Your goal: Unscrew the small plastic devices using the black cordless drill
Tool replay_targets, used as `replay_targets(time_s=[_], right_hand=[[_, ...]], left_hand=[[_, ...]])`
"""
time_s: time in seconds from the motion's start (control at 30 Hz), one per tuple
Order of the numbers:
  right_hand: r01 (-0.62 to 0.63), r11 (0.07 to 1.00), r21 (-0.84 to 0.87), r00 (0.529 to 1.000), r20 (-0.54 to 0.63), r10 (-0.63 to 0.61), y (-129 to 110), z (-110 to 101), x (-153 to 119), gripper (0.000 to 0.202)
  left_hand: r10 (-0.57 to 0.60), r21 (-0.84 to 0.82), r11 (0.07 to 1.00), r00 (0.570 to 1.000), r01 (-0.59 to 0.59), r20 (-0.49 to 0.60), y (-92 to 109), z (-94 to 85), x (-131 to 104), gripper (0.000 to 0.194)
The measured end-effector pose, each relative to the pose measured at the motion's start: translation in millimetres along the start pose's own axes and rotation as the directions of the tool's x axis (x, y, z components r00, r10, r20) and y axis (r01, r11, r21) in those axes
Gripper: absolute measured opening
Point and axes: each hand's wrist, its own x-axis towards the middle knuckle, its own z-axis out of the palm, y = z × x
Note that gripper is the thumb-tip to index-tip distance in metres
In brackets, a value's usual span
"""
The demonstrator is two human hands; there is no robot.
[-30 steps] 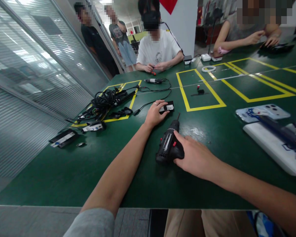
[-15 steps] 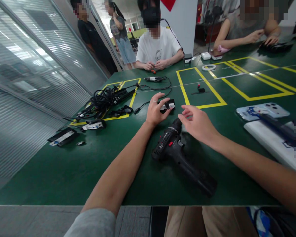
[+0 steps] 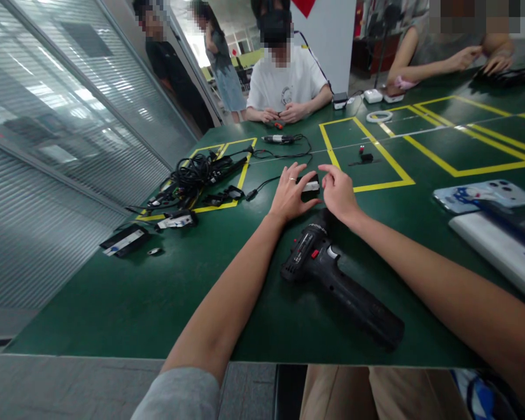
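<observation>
My left hand (image 3: pixel 290 195) reaches over the table with its fingers spread and a ring on one finger. Its thumb and forefinger lie on either side of a small black box with a white label (image 3: pixel 311 185). At the box's right end is my right hand (image 3: pixel 340 192), its fingers curled in and the forefinger bent toward the box. What its fingertips may hold is hidden. Between my forearms a black cordless drill (image 3: pixel 319 256) lies on its side, its chuck close under my right hand.
Tangled black cables (image 3: pixel 196 178) lie inside yellow tape at the left, with black-and-white boxes (image 3: pixel 125 240) nearer me. A phone (image 3: pixel 485 195) and a white case (image 3: pixel 494 251) are at the right. Across the green table (image 3: pixel 227 286) sits a person in a headset (image 3: pixel 284 87); others are beyond.
My right hand has moved forward, off the drill's chuck to the right end of the box, and its fingers have curled. My left hand stays around the box. The view has shifted slightly.
</observation>
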Motion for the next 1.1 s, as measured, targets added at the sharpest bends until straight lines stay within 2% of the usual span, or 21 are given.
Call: replay_targets(time_s=[0.1, 0.23, 0.3, 0.43, 0.57, 0.67, 0.77, 0.83, 0.97, 1.03, 1.1], right_hand=[[0.103, 0.968, -0.228, 0.993, -0.036, -0.114, 3.5, -12.7, 2.1, 0.038], [0.125, 0.894, -0.43, 0.992, 0.051, -0.114, 9.5, -18.1, 3.8, 0.033], [0.161, 0.864, -0.478, 0.987, 0.102, -0.128, 14.0, -18.1, 3.8, 0.038], [0.272, 0.84, -0.47, 0.958, 0.212, -0.191, 23.9, -18.9, 4.7, 0.048], [0.33, 0.826, -0.456, 0.939, 0.25, -0.237, 30.9, -17.5, 5.5, 0.042], [0.327, 0.832, -0.448, 0.942, 0.226, -0.249, 33.9, -13.9, 4.3, 0.034], [0.33, 0.846, -0.419, 0.943, 0.183, -0.277, 35.3, -10.9, 1.7, 0.033], [0.337, 0.854, -0.396, 0.941, 0.155, -0.3, 35.6, -9.9, 0.2, 0.034], [0.284, 0.886, -0.367, 0.952, 0.001, -0.305, 36.6, -9.7, -0.5, 0.034], [0.243, 0.902, -0.356, 0.953, -0.088, -0.291, 37.5, -10.1, 0.2, 0.033], [0.217, 0.908, -0.359, 0.953, -0.125, -0.277, 38.3, -10.5, 0.8, 0.034]], left_hand=[[-0.093, 0.035, 0.995, 0.995, 0.093, 0.017, -10.6, 8.7, -1.6, 0.076], [-0.155, 0.005, 0.988, 0.987, 0.155, 0.047, -19.9, 15.2, -4.0, 0.067], [-0.134, 0.011, 0.991, 0.989, 0.134, 0.054, -20.3, 14.8, -4.4, 0.059], [-0.037, 0.071, 0.997, 0.999, 0.035, 0.037, -13.6, 9.2, -3.6, 0.049], [0.041, 0.076, 0.996, 0.999, -0.041, 0.007, -4.9, 5.9, -2.7, 0.045], [0.022, 0.017, 1.0, 0.998, -0.021, -0.06, -3.8, 9.1, -2.5, 0.053], [-0.077, -0.067, 0.995, 0.986, 0.068, -0.151, -9.6, 14.1, -2.3, 0.062], [-0.157, -0.103, 0.985, 0.969, 0.139, -0.193, -16.3, 15.8, -2.5, 0.058], [-0.323, -0.111, 0.946, 0.901, 0.303, -0.291, -28.8, 9.8, -4.9, 0.039], [-0.387, -0.08, 0.92, 0.857, 0.384, -0.34, -31.7, 1.3, -6.8, 0.036], [-0.44, -0.04, 0.887, 0.814, 0.461, -0.378, -32.4, -11.5, -7.7, 0.035]])
